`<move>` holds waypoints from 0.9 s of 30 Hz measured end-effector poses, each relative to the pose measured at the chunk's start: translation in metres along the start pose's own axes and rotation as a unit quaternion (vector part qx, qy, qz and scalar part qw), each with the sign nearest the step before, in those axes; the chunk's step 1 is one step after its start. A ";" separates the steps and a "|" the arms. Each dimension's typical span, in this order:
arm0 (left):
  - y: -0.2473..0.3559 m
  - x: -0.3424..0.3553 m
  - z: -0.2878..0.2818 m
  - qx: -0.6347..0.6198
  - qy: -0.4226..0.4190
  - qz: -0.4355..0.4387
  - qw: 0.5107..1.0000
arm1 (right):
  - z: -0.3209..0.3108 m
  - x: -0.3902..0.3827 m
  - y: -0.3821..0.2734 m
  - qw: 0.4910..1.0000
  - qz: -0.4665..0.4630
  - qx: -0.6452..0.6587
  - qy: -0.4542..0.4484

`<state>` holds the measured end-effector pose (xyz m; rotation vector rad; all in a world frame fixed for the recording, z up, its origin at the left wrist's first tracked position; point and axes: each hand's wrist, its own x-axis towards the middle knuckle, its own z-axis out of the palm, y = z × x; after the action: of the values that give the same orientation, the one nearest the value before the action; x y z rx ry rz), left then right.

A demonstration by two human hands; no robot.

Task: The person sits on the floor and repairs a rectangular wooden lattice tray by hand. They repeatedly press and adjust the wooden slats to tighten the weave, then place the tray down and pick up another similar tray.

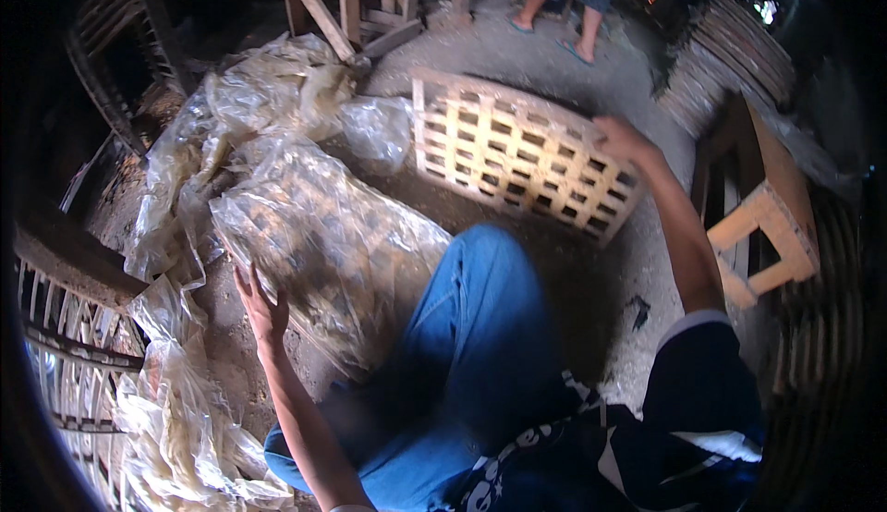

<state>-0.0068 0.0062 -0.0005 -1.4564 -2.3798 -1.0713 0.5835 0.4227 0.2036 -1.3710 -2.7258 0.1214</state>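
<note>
In the head view, a pale wooden lattice panel (pixel 514 149) full of small square holes, past the bent knee (pixel 485 267) in blue jeans. Held near its top right corner by the right hand (pixel 626 142), fingers closed tight over the edge. Long side going across, from far on the left to nearer on the right, so stretching out to the left of those fingers. Tipped up, with the holes facing back to the knee; cannot tell if the low edge touches the floor (pixel 661 276). Much closer to the right hand than to the left hand (pixel 266 313). Over there, fingers spread wide with nothing in them, just beside the left edge of a big, wrinkly, clear plastic sheet (pixel 319 207); cannot tell if touching it. From those fingers, lattice panel well apart, ahead and to the right, past the plastic.
</note>
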 end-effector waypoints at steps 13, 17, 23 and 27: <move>0.046 0.035 -0.031 -0.144 0.094 -0.089 0.981 | -0.045 -0.019 -0.138 0.944 -0.096 -0.076 0.307; 0.138 0.039 -0.050 -0.533 0.012 -0.201 0.822 | -0.049 -0.035 -0.209 0.879 -0.192 -0.103 0.424; 0.223 0.041 -0.084 -0.764 -0.025 -0.194 0.615 | -0.017 -0.026 -0.274 0.796 -0.312 -0.047 0.517; 0.217 0.038 -0.116 -0.773 0.098 -0.181 0.600 | 0.021 -0.012 -0.323 0.759 -0.394 0.013 0.519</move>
<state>0.1265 0.0178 0.2093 -0.6856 -1.1173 -3.5515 0.3310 0.2206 0.2179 -0.0213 -1.9918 -0.4993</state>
